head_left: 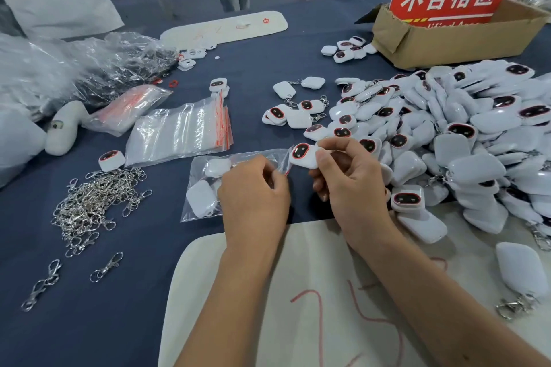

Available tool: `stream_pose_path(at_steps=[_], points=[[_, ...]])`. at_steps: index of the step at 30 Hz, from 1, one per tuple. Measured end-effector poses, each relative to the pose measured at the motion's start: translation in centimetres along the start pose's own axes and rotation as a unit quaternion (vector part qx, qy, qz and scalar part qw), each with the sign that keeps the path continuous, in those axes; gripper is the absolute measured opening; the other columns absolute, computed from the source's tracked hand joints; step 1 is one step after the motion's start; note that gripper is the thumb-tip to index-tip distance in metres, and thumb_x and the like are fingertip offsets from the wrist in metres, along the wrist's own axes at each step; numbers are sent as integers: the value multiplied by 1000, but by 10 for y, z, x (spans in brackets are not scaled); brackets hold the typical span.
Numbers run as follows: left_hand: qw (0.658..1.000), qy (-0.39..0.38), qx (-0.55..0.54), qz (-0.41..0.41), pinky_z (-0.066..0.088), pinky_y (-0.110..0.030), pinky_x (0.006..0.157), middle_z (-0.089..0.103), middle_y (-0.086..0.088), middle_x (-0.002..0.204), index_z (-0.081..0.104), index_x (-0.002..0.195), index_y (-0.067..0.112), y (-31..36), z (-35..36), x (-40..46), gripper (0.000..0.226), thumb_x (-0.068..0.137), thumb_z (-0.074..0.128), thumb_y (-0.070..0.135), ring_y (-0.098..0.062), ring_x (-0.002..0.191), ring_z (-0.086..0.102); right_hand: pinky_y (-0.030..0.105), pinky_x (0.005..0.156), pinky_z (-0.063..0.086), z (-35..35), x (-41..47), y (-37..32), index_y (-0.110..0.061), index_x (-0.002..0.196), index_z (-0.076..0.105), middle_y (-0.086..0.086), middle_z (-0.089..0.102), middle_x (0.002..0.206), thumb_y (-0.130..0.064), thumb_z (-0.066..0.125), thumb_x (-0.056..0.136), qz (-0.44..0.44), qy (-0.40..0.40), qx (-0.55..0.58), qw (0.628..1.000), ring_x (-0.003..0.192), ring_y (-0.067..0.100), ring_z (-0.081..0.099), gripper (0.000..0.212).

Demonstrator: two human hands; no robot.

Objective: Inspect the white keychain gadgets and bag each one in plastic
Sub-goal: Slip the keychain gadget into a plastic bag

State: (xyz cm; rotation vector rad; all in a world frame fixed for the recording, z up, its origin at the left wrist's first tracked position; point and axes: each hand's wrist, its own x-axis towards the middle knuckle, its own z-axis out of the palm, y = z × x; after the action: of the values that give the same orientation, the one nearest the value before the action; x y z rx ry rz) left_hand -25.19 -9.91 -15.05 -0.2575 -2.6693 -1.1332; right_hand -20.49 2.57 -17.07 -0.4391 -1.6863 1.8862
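My right hand (348,179) pinches a white keychain gadget (303,155) with a dark red-rimmed face, holding it at the mouth of a clear zip bag (205,188). My left hand (253,191) grips that bag's red-striped opening. The bag lies on the blue cloth and holds white gadgets inside. A big heap of the same gadgets (447,134) is piled to the right. A stack of unused zip bags (182,131) lies beyond the left hand.
A pile of metal clasps (92,205) lies at left, with loose clasps (107,267) nearer me. A cardboard box (441,39) with a red sign stands at back right. Crumpled plastic (89,68) sits at far left. A white board (298,292) lies under my forearms. People stand beyond the table.
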Motion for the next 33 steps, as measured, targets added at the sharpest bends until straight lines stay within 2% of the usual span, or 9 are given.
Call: stream_pose_path(at_steps=[3,8,14,18,22,26,28,30,33], points=[[999,-9,-31,-18,46,-29,65,66,11,64,67,67,22,-2,-2,3,19,85,65,18,-6,67,61,24,53,48,-1,0,1,-18,105,65,2,69,71,-16,64,103,-16,8,-37,999,56,13,59,3],[996,45,-68,21,46,-26,65,65,11,68,66,68,24,7,-3,-3,18,85,71,19,-9,68,60,51,68,60,0,-2,1,-24,99,71,-2,70,72,-20,72,96,-80,6,-149,985,67,23,68,5],[975,83,-97,180,43,-28,67,63,2,76,72,77,15,11,4,-12,10,86,74,10,-17,71,56,41,80,60,-2,-3,-3,-21,100,78,-4,78,83,-12,72,96,-81,-52,-168,981,81,15,73,11],[964,77,-133,216,48,-28,68,68,3,78,75,81,14,11,8,-11,10,91,74,13,-14,70,59,42,83,60,-4,-2,-5,-17,104,78,-3,77,87,-13,69,98,-92,51,-138,985,80,14,71,12],[949,132,-269,94,49,-29,62,69,7,75,72,78,19,12,1,-7,26,99,59,28,-11,71,64,39,79,58,-6,-5,-9,-19,105,78,-10,72,85,-16,66,100,-113,124,-159,973,76,9,66,13],[852,284,-435,-62,40,-35,62,63,-5,71,67,75,16,-11,-21,15,28,96,49,15,-21,62,52,38,78,56,-5,-6,-12,-16,105,78,-11,69,81,-14,64,100,-104,141,-178,968,73,7,60,15],[830,320,-443,-111,36,-41,62,58,-10,72,63,75,15,-25,-29,23,27,96,45,13,-25,63,46,38,79,56,-4,-7,-13,-14,104,78,-9,69,82,-12,63,100,-107,162,-183,964,74,9,60,16],[844,316,-421,-107,35,-41,63,56,-9,70,60,73,17,-27,-31,24,24,94,47,12,-25,64,45,39,81,56,-3,-8,-15,-13,105,77,-6,71,85,-11,62,100,-112,174,-190,960,77,11,62,17],[922,210,-326,-4,39,-30,62,53,10,63,56,68,21,-6,-17,12,24,91,59,20,-10,62,46,34,81,55,-2,-8,-16,-14,106,78,-7,72,87,-11,62,100,-113,164,-199,960,77,8,62,17]])
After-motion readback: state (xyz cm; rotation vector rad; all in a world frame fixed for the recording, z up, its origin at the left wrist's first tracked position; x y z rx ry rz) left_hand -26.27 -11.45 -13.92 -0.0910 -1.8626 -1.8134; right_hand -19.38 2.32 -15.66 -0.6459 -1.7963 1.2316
